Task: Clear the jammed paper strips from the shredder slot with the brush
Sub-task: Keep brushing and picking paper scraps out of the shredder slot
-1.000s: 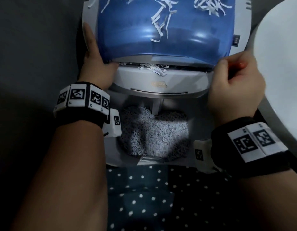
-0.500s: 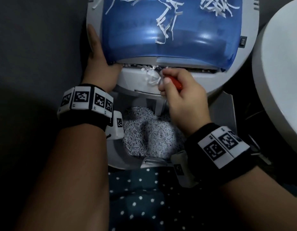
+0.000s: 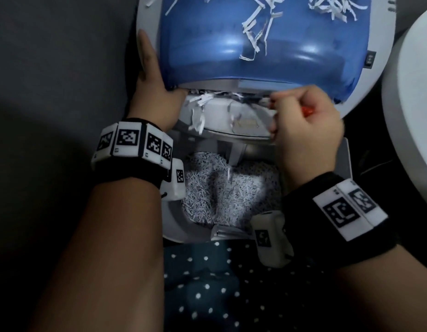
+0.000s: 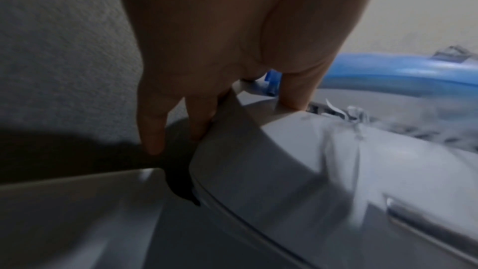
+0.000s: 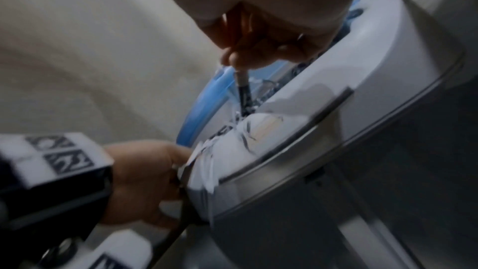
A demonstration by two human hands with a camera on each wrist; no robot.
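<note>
Gripping the brush [image 5: 243,93] in curled fingers, the right hand [image 3: 306,130] worked its bristles at the paper strips [image 3: 200,104] while the left hand [image 3: 155,92], fingers straight, braced the shredder [image 3: 231,113].

A dotted dark cloth [image 3: 207,291] is seen at the bottom. A white rounded object [image 3: 413,111] is seen at the right. A grey floor [image 3: 51,56] is seen at the left.
</note>
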